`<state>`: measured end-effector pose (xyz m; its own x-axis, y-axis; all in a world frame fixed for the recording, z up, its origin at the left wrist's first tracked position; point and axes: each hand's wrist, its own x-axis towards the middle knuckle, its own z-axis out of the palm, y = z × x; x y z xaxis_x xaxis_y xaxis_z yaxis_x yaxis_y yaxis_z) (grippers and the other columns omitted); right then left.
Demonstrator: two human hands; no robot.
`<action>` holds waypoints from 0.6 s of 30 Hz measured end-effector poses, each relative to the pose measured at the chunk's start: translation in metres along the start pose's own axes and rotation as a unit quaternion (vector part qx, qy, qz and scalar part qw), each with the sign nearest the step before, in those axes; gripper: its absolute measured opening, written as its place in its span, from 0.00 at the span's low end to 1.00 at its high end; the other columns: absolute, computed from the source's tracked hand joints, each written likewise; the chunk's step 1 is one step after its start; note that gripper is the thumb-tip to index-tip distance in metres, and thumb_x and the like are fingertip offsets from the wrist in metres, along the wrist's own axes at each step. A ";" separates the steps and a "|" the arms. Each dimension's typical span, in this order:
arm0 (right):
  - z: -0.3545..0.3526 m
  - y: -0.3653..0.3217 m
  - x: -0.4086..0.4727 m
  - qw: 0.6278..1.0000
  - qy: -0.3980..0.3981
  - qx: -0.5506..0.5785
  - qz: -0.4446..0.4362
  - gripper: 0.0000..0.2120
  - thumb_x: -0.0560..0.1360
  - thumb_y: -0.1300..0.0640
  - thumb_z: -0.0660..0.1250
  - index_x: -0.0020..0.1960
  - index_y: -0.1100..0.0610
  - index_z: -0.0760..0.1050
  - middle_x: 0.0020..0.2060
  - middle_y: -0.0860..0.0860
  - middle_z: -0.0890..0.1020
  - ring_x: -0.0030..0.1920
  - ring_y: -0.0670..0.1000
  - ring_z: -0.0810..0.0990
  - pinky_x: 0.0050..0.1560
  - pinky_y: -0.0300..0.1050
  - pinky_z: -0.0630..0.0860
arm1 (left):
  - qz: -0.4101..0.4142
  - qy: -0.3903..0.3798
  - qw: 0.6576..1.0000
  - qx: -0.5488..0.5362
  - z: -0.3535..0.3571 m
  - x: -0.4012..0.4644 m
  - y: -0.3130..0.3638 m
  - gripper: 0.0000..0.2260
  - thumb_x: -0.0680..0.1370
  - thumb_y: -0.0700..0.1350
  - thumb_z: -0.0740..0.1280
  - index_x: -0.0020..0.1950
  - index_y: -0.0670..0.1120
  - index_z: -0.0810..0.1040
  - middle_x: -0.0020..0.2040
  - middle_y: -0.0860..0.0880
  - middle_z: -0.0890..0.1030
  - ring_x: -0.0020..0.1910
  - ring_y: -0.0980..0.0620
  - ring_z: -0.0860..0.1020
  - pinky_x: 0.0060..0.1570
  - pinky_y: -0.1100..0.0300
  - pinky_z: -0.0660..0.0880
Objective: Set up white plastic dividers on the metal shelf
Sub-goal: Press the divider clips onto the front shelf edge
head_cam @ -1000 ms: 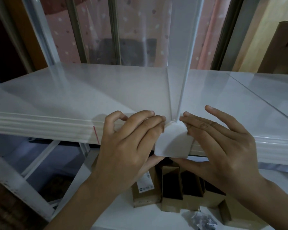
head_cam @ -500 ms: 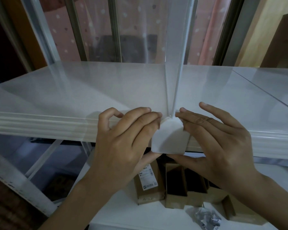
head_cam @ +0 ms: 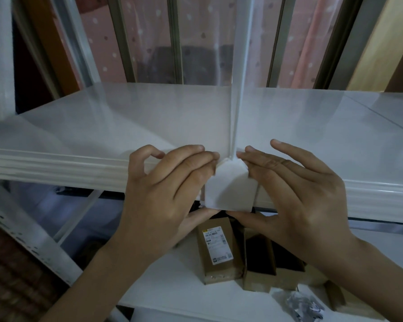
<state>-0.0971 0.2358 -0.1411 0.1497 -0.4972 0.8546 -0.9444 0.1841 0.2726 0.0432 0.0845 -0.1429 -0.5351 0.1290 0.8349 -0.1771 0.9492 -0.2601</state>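
A translucent white plastic divider point(head_cam: 241, 66) stands upright on the white metal shelf point(head_cam: 126, 126), running from front to back. Its white front clip point(head_cam: 229, 189) hangs over the shelf's front lip. My left hand point(head_cam: 165, 194) pinches the clip's left side, fingers on top and thumb underneath. My right hand point(head_cam: 296, 191) holds the clip's right side the same way, its fingers stretched over the shelf edge and its thumb under the clip.
Another divider edge point(head_cam: 382, 117) crosses the shelf at the right. On the lower shelf point(head_cam: 172, 287) lie several open brown cardboard boxes point(head_cam: 219, 249) and a small clear bag of hardware point(head_cam: 300, 305). A white upright post point(head_cam: 0, 59) stands at the left.
Both hands and the clip have stayed in place on the shelf's front lip. The view has shifted slightly, with nothing taken hold of or let go.
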 end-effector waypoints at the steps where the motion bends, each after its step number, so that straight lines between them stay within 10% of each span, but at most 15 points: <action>1: 0.002 -0.003 0.002 1.000 0.001 0.001 0.001 0.20 0.73 0.46 0.73 0.45 0.65 0.83 0.53 0.57 0.84 0.56 0.53 0.83 0.64 0.52 0.74 | 0.000 -0.001 1.000 0.001 -0.001 -0.002 -0.003 0.18 0.74 0.57 0.71 0.53 0.43 0.84 0.58 0.52 0.82 0.60 0.54 0.78 0.55 0.48 0.68; 18: 0.022 -0.031 0.020 1.000 0.001 0.014 0.020 0.22 0.72 0.45 0.74 0.49 0.65 0.83 0.54 0.55 0.83 0.57 0.47 0.78 0.61 0.45 0.74 | -0.019 0.005 0.995 -0.101 -0.003 -0.022 -0.040 0.20 0.73 0.54 0.74 0.57 0.42 0.78 0.59 0.48 0.81 0.58 0.51 0.78 0.57 0.54 0.73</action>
<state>-0.0712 0.2016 -0.1421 0.1128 -0.4881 0.8655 -0.9574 0.1798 0.2261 0.0646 0.0448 -0.1497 -0.5222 0.0929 0.8478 -0.0270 0.9917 -0.1254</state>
